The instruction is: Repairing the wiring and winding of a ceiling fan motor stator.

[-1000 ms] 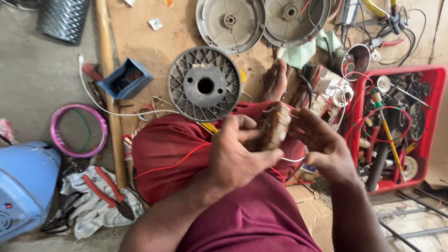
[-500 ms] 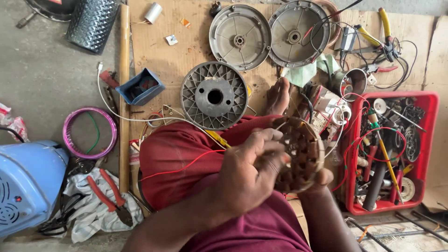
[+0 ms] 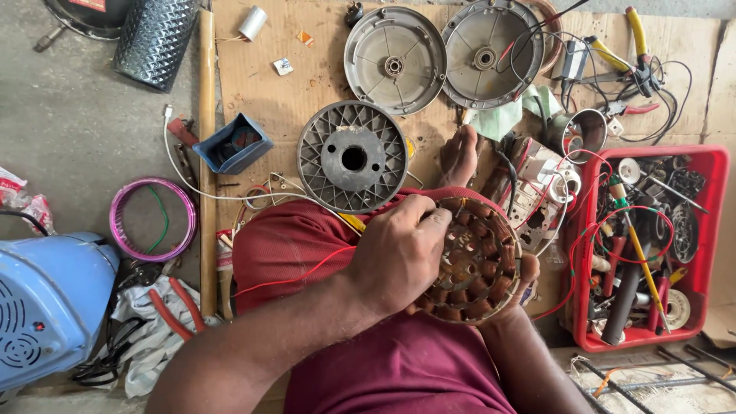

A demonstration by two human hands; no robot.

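Left hand (image 3: 399, 257) grips stator (image 3: 475, 261) rim over lap; right hand (image 3: 525, 272) cups underneath. Step: winding inspection. Next needs steady grip.

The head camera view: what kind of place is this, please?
Probably a small floor-level repair workshop for fans or motors. A wound stator sits in the left hand and right hand, round metal covers lie on cardboard, and a red crate holds tools.
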